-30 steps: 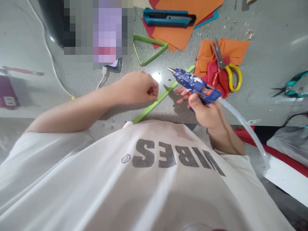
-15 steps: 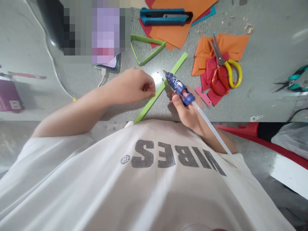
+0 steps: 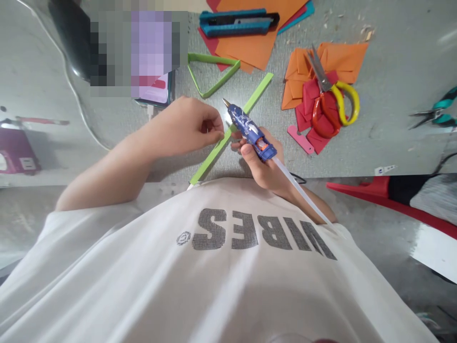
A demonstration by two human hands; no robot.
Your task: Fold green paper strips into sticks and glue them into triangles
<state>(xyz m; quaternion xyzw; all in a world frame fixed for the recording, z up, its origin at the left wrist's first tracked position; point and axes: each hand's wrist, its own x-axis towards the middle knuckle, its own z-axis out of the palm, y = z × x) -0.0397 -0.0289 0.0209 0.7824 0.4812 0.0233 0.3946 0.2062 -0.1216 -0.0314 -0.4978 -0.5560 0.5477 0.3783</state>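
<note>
My right hand [image 3: 262, 159] is wrapped round a blue glue gun [image 3: 250, 129], whose metal tip points up and left. A clear glue stick [image 3: 298, 186] trails from its back end toward my shirt. My left hand [image 3: 194, 126] rests beside a long green paper strip [image 3: 214, 156], its fingers curled and pinched at the strip's edge; whether they grip it is hard to tell. The strip lies slantwise on the grey table, passing under the glue gun. Above my left hand stands a green paper triangle [image 3: 219, 89], touching neither hand.
A blue cutter [image 3: 239, 23] lies on orange sheets [image 3: 246, 51] at the top. Scissors [image 3: 323, 78] rest on folded orange and red papers at right, near a pink piece [image 3: 300, 139]. Pliers [image 3: 433, 113] lie far right. A phone [image 3: 153, 90] with a cable sits at left.
The glue gun in my right hand has moved left, closer to my left hand, its tip now beyond the strip's left side. The whole view has shifted slightly.
</note>
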